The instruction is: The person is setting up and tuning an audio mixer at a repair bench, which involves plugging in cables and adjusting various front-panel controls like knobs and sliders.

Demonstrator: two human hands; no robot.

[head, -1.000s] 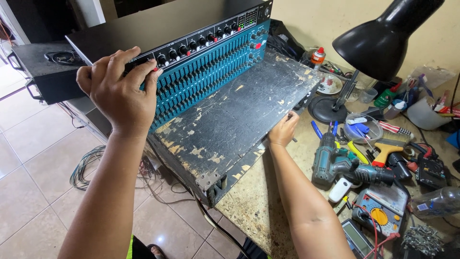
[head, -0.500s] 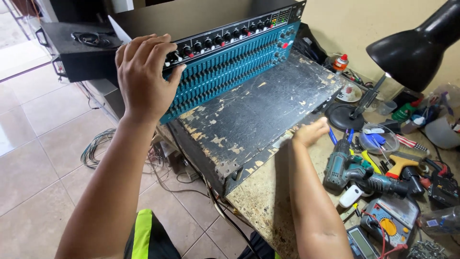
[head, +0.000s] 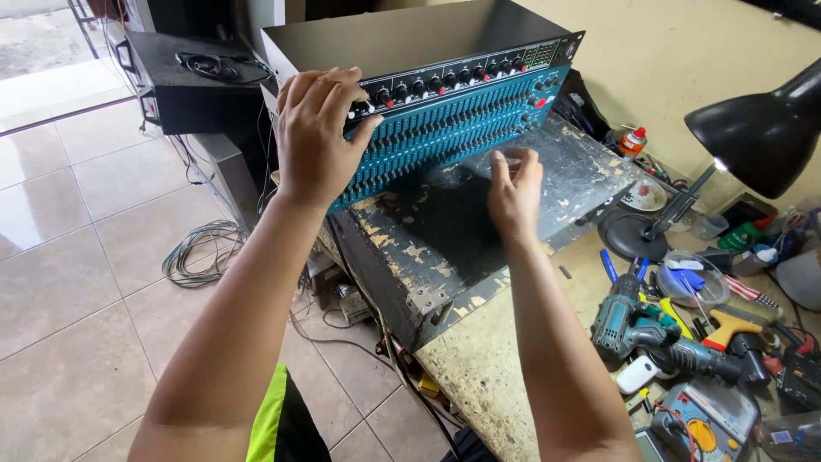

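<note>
A black rack unit with a blue slider front panel [head: 453,128] stands tilted on its edge on top of a worn, paint-chipped black case [head: 479,214]. My left hand [head: 318,137] grips the left end of the panel, fingers curled over the top row of knobs. In front of the blue sliders, my right hand [head: 513,190] hovers over the worn case with loosely spread fingers and nothing in it.
A black desk lamp [head: 753,128] leans over the bench at right. Below it lie a cordless drill [head: 629,321], pliers, a multimeter [head: 705,423] and other tools. A black box [head: 184,81] and coiled cable [head: 201,252] sit on the tiled floor at left.
My right hand has lifted off the front edge of the worn case and moved up toward the blue panel. The camera view has shifted right and closer.
</note>
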